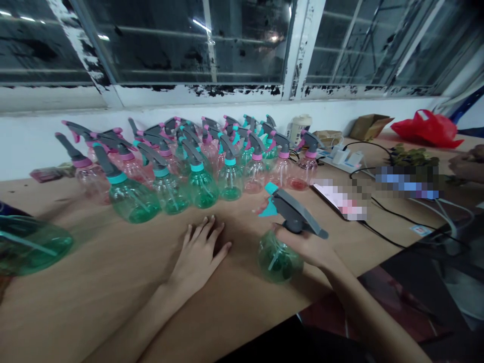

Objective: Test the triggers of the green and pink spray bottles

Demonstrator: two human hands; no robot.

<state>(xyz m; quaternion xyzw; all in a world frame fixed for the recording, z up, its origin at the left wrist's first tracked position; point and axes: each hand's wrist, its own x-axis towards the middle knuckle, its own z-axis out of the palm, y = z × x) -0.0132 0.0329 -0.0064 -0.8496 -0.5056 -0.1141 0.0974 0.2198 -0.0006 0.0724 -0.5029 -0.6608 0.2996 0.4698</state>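
My right hand (308, 245) is wrapped round the neck of a green spray bottle (278, 259) with a grey and teal trigger head. The bottle stands upright near the table's front edge; whether its base touches the table I cannot tell. Flat on the brown tabletop lies my left hand (200, 252), fingers spread, holding nothing. Just beyond it, several green and pink spray bottles stand in rows, the nearest being a green one (204, 189) with a teal collar. A clear pink spray bottle (255, 176) stands in the same front row.
Right of the bottles lie a phone (336, 199) on a cable and a white power strip (342, 156) with chargers. A red plastic bag (427, 128) and a brown paper bag (368, 126) sit by the wall. Another person's hand (469, 164) shows at far right. Another green bottle (34, 244) is at far left.
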